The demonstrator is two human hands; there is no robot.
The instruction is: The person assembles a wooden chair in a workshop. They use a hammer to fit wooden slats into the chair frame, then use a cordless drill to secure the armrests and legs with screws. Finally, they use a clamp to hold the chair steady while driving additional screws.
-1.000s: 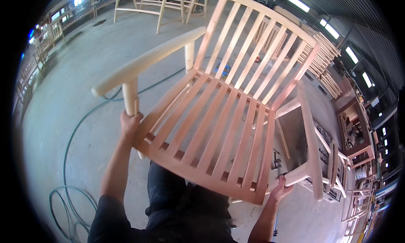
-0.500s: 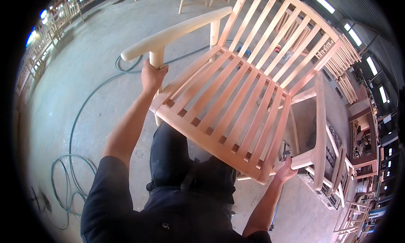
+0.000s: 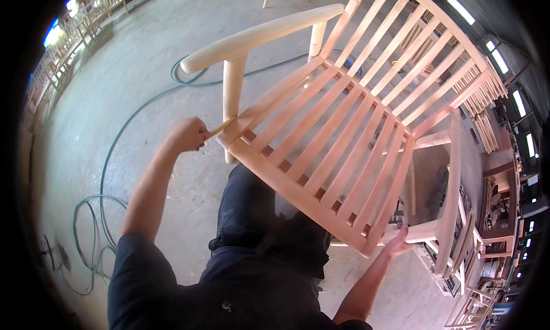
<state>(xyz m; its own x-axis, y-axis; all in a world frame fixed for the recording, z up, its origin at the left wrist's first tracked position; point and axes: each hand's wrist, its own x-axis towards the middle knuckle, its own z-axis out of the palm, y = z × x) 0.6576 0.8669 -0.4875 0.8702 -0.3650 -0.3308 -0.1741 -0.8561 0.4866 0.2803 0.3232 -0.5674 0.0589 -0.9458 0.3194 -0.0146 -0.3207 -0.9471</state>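
Observation:
A slatted wooden armchair (image 3: 292,172) stands tilted in front of me, its seat and back made of pale and reddish slats. My left hand (image 3: 188,135) is closed, somewhat blurred, on a thin tan strip (image 3: 220,127). That strip runs taut from my fingers to the joint where the left arm post (image 3: 234,89) meets the seat's front corner; I cannot tell what it is made of. At the opposite front corner, my right hand (image 3: 397,243) grips the chair's right front leg, just below the seat rail. Its fingers are partly hidden behind the wood.
A green hose (image 3: 109,152) loops over the concrete floor (image 3: 146,83) on the left. Beyond the chair's back are stacked wooden sticks (image 3: 480,121). Wooden frame parts (image 3: 458,250) lean at the right, near a brown workbench (image 3: 498,215). More chair frames (image 3: 86,20) line the far left.
My left hand has left the arm post, moved down and now pulls a thin strip outward at the seat corner. My right hand keeps its grip. The chair appears further right in view.

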